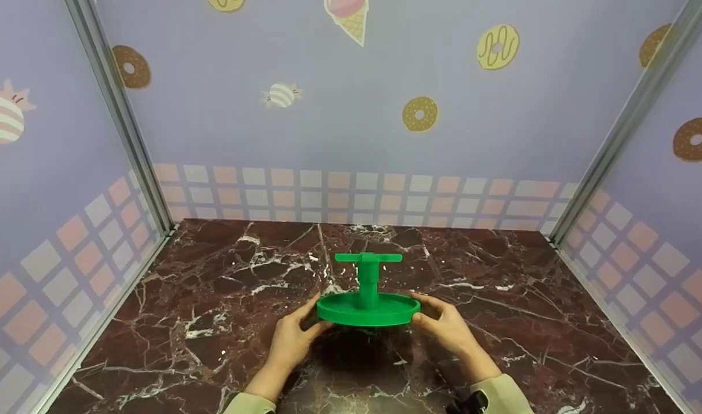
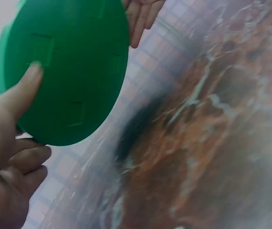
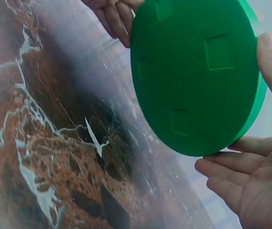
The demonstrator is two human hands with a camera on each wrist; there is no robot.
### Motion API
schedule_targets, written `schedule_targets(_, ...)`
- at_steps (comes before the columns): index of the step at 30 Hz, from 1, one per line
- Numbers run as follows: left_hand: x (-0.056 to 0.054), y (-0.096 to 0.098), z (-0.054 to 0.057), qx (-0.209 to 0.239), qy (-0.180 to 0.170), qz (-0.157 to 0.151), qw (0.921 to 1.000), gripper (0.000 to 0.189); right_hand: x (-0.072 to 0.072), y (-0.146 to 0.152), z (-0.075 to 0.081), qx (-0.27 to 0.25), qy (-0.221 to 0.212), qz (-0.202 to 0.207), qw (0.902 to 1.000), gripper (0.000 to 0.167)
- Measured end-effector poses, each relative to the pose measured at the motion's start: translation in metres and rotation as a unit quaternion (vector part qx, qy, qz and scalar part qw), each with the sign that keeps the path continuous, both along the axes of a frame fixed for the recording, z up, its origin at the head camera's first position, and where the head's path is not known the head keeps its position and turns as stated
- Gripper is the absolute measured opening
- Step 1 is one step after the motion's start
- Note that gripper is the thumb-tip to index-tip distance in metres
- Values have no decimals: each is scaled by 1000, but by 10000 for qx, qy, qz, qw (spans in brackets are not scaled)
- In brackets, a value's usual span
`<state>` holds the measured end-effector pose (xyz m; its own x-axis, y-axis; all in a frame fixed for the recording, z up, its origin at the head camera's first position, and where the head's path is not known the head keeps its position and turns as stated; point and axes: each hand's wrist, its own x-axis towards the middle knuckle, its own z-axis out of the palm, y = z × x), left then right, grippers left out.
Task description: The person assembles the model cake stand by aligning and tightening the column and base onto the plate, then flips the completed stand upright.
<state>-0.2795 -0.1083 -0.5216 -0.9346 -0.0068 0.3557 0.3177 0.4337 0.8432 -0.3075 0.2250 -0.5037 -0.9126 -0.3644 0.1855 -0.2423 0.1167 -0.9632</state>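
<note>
A green round tray (image 1: 333, 313) with a low rim is held up off the marble tabletop, its shadow lying beneath it. From its middle rises a post (image 1: 368, 284) topped by a flat crossbar (image 1: 385, 258). My left hand (image 1: 290, 339) grips the left edge, the thumb pressed on the underside (image 2: 83, 71) in the left wrist view. On the opposite edge, my right hand (image 1: 451, 330) pinches the rim between thumb and fingers. Shallow square recesses mark the tray's flat bottom in both wrist views.
The dark red marble tabletop (image 1: 213, 322) has white veins. A lilac back wall (image 1: 356, 138) with printed sweets and tiles stands behind it, with side walls left and right. Metal corner posts (image 1: 126, 126) join the panels.
</note>
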Motion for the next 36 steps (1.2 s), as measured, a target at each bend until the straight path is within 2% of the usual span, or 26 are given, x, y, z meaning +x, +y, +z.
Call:
schedule_targets(4,2,5,-2,327,423,475,9974,44,3,-4,3,215,79,-278,9994,69)
schedule_targets(8,4,10,-1,686,713,783,9920,38,7,-10,7,364,127,-652,9971,61)
schedule_targets(13,6,14,2,1064,795,1029,9858,35,10,-17,6,221,306,-863,9955,54)
schedule_targets(17,7,15,6,1172,728,1203,9831,36,10,-21,2,72,801,-1016,9916,64)
schedule_targets(20,8,15,9,1148,651,1296,9827,37,9,-23,-1,211,1348,-1421,9804,64)
schedule_targets(24,9,14,12,1016,662,1330,9837,39,8,-25,-3,425,1874,-2102,9586,49)
schedule_targets(26,9,14,13,911,752,1345,9838,40,8,-24,-4,412,1929,-2247,9543,40)
schedule_targets(29,10,14,12,797,941,1311,9837,41,8,-22,-3,273,1777,-2242,9578,31)
schedule_targets(36,8,16,11,849,1511,924,9805,49,8,-18,4,-72,1370,-1993,9703,31)
